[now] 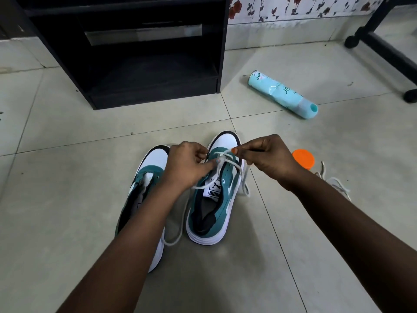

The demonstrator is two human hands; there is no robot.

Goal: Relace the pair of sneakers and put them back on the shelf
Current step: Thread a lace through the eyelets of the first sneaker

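On the tiled floor (67,188) — right sneaker (216,199): half-laced.
Lace (222,155): pinched by left hand (188,164) and right hand (268,158) — fingers curled.

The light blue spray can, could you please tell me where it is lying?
In the head view, the light blue spray can lies on the tiled floor, right of the black shelf unit.

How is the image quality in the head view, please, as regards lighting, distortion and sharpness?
Head view: soft, even daylight with only faint shadows under the right sneaker; wide-angle bending curves the tile lines and leans the black shelf; a pale sheen lies on the floor tiles; the left hand and right hand on the white lace look slightly soft, and the spray can is reasonably clear.
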